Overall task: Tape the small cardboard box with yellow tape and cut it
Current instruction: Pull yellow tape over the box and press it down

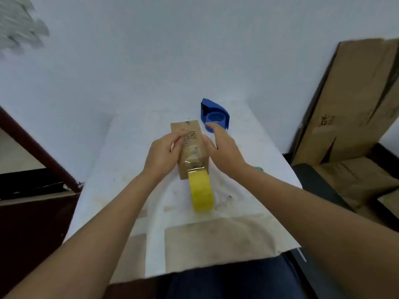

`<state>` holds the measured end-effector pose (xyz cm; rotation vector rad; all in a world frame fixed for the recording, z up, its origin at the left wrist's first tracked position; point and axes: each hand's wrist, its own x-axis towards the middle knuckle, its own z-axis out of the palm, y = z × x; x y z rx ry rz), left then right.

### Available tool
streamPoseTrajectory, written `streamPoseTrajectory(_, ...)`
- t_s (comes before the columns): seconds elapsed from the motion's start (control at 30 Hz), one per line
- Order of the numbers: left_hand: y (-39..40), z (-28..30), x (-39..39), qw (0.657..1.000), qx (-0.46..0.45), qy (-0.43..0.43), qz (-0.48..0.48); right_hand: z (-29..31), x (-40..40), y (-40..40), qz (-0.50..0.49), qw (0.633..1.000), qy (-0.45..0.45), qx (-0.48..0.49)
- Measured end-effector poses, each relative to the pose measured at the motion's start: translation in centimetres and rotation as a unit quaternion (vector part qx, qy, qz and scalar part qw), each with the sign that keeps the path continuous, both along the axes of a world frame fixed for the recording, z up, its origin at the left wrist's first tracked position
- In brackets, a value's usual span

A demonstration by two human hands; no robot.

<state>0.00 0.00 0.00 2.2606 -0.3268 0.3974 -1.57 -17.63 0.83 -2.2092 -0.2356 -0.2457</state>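
A small brown cardboard box (pixel 192 134) with dark printed letters lies on the white table (pixel 121 169). My left hand (pixel 164 152) grips its left side, fingers curled over the top. My right hand (pixel 223 147) rests against the box's right side with fingers spread, the index finger stretched toward a blue tape dispenser (pixel 214 117). A roll of yellow tape (pixel 201 190) stands on edge just in front of the box, and a shiny strip runs from it onto the box's near top.
The blue tape dispenser stands behind the box at the back right of the table. Large flattened cardboard boxes (pixel 354 100) lean against the wall at right. A dark wooden frame (pixel 32 147) stands at left. A white wall is behind the table.
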Motion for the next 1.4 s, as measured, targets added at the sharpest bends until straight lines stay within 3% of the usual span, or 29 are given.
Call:
streamPoseTrajectory(0.17,-0.1,0.4,-2.6,0.995,0.08,0.051,-0.037,-1.4,-5.0,-0.6,-0.04,0.999,0.017,0.014)
streamPoseTrajectory(0.3,0.3,0.5,-1.9,0.984,0.141,0.069,-0.081,-2.1,-7.1,0.6,-0.09,0.982,0.114,0.118)
streamPoseTrajectory(0.4,0.9,-0.2,-1.6,0.978,0.156,0.082,-0.111,-2.4,-7.5,1.8,-0.112,0.967,0.187,0.131)
streamPoseTrajectory(0.53,1.7,-1.2,-1.4,0.969,0.173,0.076,-0.158,-2.5,-7.7,3.2,-0.041,0.916,0.288,0.277)
streamPoseTrajectory(0.63,1.8,-1.5,-1.3,0.965,0.186,0.075,-0.17,-2.9,-8.7,3.9,-0.026,0.898,0.265,0.351)
streamPoseTrajectory(0.77,2.0,-1.6,-1.2,0.963,0.199,0.074,-0.167,-2.5,-9.8,4.4,-0.059,0.921,0.209,0.324)
streamPoseTrajectory(1.0,1.9,-1.1,-1.1,0.963,0.21,0.08,-0.149,-1.3,-10.3,4.6,-0.065,0.932,0.2,0.297)
streamPoseTrajectory(1.4,1.6,-1.7,-0.6,0.978,0.138,0.104,-0.119,-1.5,-11.3,4.9,-0.089,0.899,0.272,0.332)
